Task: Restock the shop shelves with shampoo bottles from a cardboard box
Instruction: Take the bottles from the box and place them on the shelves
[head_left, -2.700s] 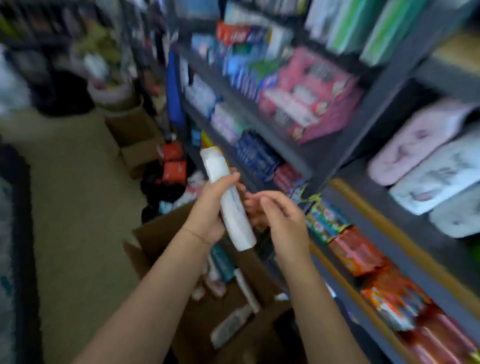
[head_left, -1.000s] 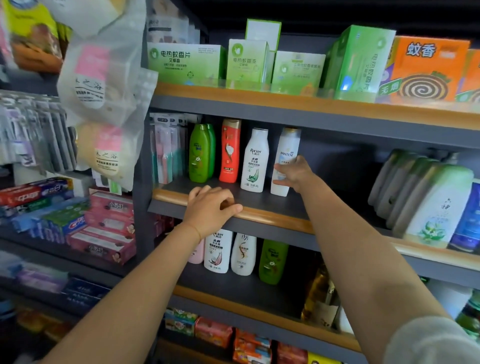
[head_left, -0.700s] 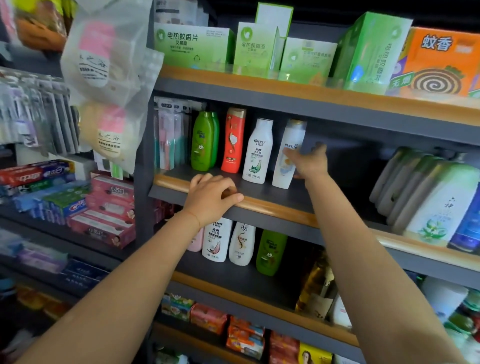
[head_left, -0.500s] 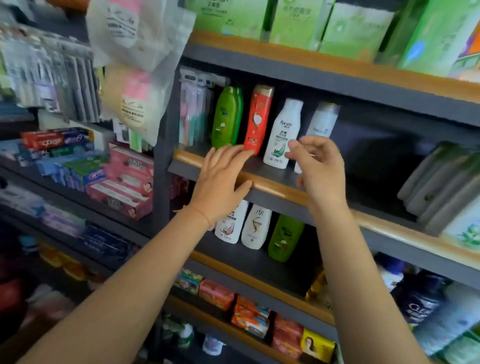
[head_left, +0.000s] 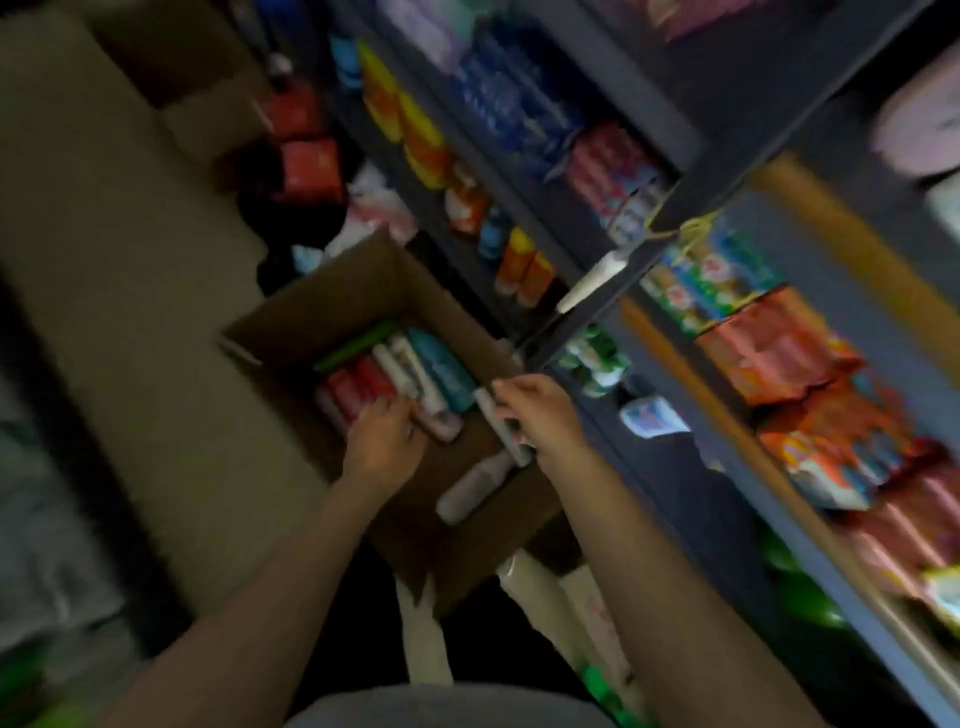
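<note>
Both hands (head_left: 457, 426) low, fingers curled.

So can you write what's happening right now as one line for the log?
stage: picking from cardboard box | left hand: on bottles in box, grip unclear | right hand: on white bottle, grip blurred | shelves: right

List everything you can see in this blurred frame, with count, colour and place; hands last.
cardboard box: one, brown, open on the floor beside the shelves.
bottles in the box: several lying side by side, green, red, white, teal; exact count unclear from blur.
white bottle: one, lying alone near the box's near end.
shelving: dark grey, right side, stocked with blue, orange, red and green packets; a wood-coloured front edge.
floor: beige, left.
red packs: at least two, on the floor beyond the box.
left hand: over the bottle row; contact unclear.
right hand: fingers curled round a slim white bottle.
</note>
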